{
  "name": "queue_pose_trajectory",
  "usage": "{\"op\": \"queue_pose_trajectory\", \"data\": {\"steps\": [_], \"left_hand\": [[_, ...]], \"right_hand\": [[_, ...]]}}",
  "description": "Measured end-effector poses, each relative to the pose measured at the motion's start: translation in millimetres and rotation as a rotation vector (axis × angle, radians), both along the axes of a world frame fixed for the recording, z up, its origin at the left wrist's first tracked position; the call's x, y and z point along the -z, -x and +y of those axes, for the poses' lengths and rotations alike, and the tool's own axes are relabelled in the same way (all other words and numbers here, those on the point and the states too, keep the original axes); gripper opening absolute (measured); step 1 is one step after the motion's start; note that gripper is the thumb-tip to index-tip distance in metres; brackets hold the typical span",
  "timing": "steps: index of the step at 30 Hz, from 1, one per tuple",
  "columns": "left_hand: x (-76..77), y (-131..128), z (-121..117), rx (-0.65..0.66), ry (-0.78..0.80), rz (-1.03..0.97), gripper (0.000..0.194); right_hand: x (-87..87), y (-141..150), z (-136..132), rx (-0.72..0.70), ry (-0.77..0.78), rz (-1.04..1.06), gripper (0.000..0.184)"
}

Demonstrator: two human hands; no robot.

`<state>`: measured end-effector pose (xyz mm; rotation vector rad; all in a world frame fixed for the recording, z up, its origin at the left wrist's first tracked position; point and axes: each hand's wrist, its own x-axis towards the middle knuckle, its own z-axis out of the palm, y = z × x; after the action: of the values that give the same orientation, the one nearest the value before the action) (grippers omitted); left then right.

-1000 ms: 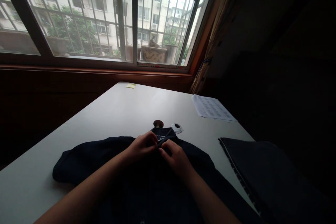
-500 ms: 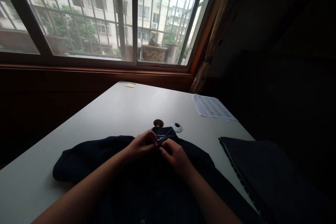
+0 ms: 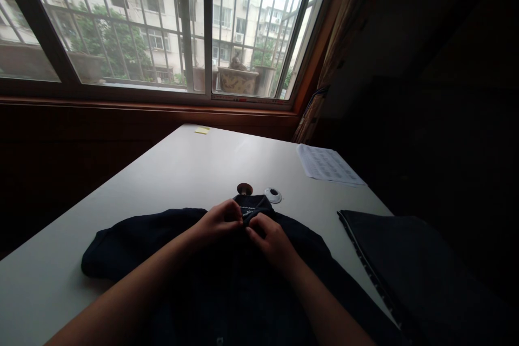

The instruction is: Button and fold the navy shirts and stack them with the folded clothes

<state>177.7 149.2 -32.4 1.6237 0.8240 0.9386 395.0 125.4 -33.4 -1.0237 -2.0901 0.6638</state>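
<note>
A dark navy shirt (image 3: 154, 238) lies spread on the white table, its neck end pointing away from me and its sleeves out to both sides. Light lettering shows inside its collar (image 3: 255, 204). My left hand (image 3: 223, 216) pinches the left front of the collar. Close beside it, my right hand (image 3: 270, 232) is closed on the right front of the collar. The fingertips of both hands nearly meet at the neck opening. Whatever detail sits between the fingertips is too small and dark to make out.
Just beyond the collar are a round brown hole (image 3: 244, 189) in the table (image 3: 227, 157) and a white ring (image 3: 273, 195). Printed sheets (image 3: 330, 165) and yellow sticky notes (image 3: 201, 130) lie farther back. A dark folded cloth (image 3: 405, 254) covers the right side. A barred window (image 3: 162, 27) stands behind.
Both hands stay at the collar with only slight finger movement. The shirt and the other things keep their places.
</note>
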Motion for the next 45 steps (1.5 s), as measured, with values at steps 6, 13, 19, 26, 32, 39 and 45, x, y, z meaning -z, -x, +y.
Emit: {"op": "queue_pose_trajectory", "data": {"steps": [6, 13, 19, 26, 32, 39, 45], "left_hand": [[-3.3, 0, -1, -0.037, -0.025, 0.018, 0.033], [-8.5, 3, 1, -0.034, -0.044, 0.049, 0.026], [-5.0, 5, 3, 0.031, -0.035, -0.011, 0.025], [-5.2, 6, 0, 0.095, -0.043, -0.072, 0.026], [2.3, -2, 0, -0.115, -0.245, 0.043, 0.019], [10.2, -7, 2, -0.273, -0.437, 0.267, 0.017], [8.0, -5, 1, -0.232, -0.433, 0.26, 0.016]], "right_hand": [[-2.2, 0, -1, 0.005, -0.048, 0.038, 0.012], [-2.1, -1, -5, 0.095, -0.137, 0.107, 0.009], [1.3, 0, -4, 0.119, -0.163, 0.103, 0.034], [1.6, 1, -2, 0.036, -0.122, 0.04, 0.032], [4.0, 0, -1, 0.167, -0.133, 0.028, 0.024], [3.5, 1, -2, 0.251, -0.177, -0.014, 0.02], [5.4, 0, 0, 0.245, -0.178, 0.01, 0.019]]}}
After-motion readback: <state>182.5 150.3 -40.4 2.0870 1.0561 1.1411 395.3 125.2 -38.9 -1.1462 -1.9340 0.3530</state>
